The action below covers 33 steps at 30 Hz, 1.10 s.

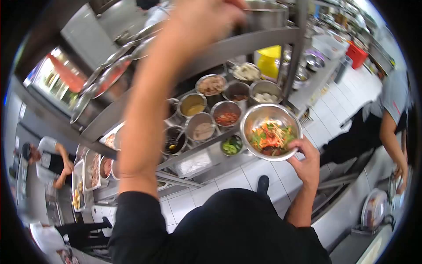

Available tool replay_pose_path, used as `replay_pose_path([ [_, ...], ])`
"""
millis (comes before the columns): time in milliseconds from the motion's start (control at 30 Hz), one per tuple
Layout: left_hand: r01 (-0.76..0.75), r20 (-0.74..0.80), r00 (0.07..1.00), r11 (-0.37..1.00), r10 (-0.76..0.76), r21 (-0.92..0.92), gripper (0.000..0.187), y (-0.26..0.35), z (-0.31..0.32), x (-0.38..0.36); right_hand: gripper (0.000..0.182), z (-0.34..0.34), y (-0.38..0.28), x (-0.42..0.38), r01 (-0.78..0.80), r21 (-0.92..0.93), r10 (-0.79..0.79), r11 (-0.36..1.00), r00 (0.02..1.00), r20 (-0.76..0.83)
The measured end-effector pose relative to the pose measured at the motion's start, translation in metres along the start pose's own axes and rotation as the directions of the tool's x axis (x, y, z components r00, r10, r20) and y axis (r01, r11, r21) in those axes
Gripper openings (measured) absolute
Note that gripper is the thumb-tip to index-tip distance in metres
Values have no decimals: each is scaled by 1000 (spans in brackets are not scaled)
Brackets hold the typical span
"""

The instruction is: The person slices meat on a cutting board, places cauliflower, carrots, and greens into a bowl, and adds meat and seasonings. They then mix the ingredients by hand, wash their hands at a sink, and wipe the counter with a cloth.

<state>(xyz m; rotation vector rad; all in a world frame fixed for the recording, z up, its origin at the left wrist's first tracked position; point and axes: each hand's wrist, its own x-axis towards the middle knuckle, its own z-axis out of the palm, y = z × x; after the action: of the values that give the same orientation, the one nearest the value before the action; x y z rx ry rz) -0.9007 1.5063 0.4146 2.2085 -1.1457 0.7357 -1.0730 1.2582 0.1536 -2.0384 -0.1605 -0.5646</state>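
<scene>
My right hand (304, 163) grips the rim of a steel bowl (295, 121), thumb at the edge. Shredded vegetables (271, 135) in orange, white, green and red lie in the bowl. My left hand (211, 20) is raised over the upper metal shelf (246, 43), near a large steel pot (266, 18); it is smeared by motion, and whether it holds anything does not show. Just left of the bowl are steel containers with red shreds (226, 118), pale slices (203, 131) and green pieces (231, 146).
More steel containers stand under the shelf, beside a yellow container (268, 64). Several pots line the upper left. A co-worker (389, 110) stands at the right by a counter. Two other people are at the left, near white trays (93, 169). A red box (356, 55) is at the upper right.
</scene>
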Motion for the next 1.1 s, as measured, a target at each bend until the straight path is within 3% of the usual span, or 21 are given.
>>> replay_pose_path([
  [33, 181, 287, 946, 981, -153, -74, 26, -49, -4, 31, 30, -6, 4, -1, -6, -6, 5, 1000, 1000, -22],
  [67, 8, -65, 998, 938, 16, 348, 17, -33, -23, 56, 30, -10, 8, -2, -25, -18, 25, 1000, 999, -43],
  [100, 240, -75, 971, 922, -228, 305, 19, -5, -18, 64, 30, -18, 14, -8, -51, -34, 49, 998, 997, -61],
  [133, 140, -39, 990, 882, -137, 450, 20, -7, -13, 63, 30, -23, 23, -13, -110, 21, 111, 994, 991, -73],
  [167, 374, -67, 912, 756, -404, 536, 20, -13, -5, 82, 30, -28, 33, -14, -148, 86, 155, 985, 985, -78],
  [300, 52, 326, 850, 681, -415, 730, 38, -124, -12, 123, 30, -68, 95, -7, -188, 142, 212, 972, 961, -180],
  [333, -13, 383, 864, 746, -327, 666, 48, -162, -29, 134, 30, -79, 106, 1, -220, 131, 243, 967, 950, -197],
  [367, 0, 232, 951, 750, -204, 661, 48, -144, -34, 120, 30, -94, 123, 10, -234, 117, 255, 965, 944, -209],
  [467, -37, -138, 982, 844, 130, 536, 32, -50, -11, 68, 29, -126, 158, 47, -294, 79, 304, 953, 907, -290],
  [500, 91, -222, 975, 909, 2, 408, 37, 2, 5, 44, 28, -139, 174, 60, -312, -11, 294, 950, 906, -304],
  [533, -3, -182, 979, 895, 94, 445, 44, 16, 16, 13, 28, -150, 182, 77, -326, -21, 303, 945, 900, -315],
  [567, 155, -234, 966, 970, -109, 188, 43, 21, 24, -28, 27, -157, 189, 95, -339, -31, 312, 940, 894, -322],
  [600, 37, -246, 965, 976, -90, -214, 36, 28, 53, -63, 28, -161, 199, 113, -314, -1, 297, 949, 897, -329],
  [633, 61, -252, 958, 960, -133, -274, 32, 46, 86, -87, 29, -166, 200, 130, -269, -168, 209, 948, 928, -309],
  [667, 170, -138, 961, 905, -240, -391, 34, 49, 110, -121, 31, -160, 233, 142, -199, -25, 181, 980, 930, -321],
  [733, 569, 98, 805, 716, -584, -405, 49, 37, 161, -183, 33, -154, 259, 172, -177, 140, 212, 974, 932, -294],
  [767, 626, 81, 729, 614, -680, -481, 39, 35, 193, -197, 31, -144, 266, 188, -92, -72, 60, 993, 930, -363],
  [833, 849, 202, 492, 417, -847, -324, 28, 64, 219, -169, 27, -137, 245, 216, -125, -154, 68, 980, 941, -331],
  [933, 694, 234, 626, 395, -744, -603, 30, 41, 265, -176, 22, -139, 245, 239, -135, -99, 99, 986, 946, -307],
  [1000, 692, 279, 712, 577, -645, -433, 22, 36, 259, -145, 22, -131, 271, 268, -7, -151, -42, 988, 946, -321],
  [1100, 530, 211, 846, 738, -489, -418, 17, 46, 259, -80, 29, -142, 328, 324, -76, -266, -6, 961, 956, -294],
])
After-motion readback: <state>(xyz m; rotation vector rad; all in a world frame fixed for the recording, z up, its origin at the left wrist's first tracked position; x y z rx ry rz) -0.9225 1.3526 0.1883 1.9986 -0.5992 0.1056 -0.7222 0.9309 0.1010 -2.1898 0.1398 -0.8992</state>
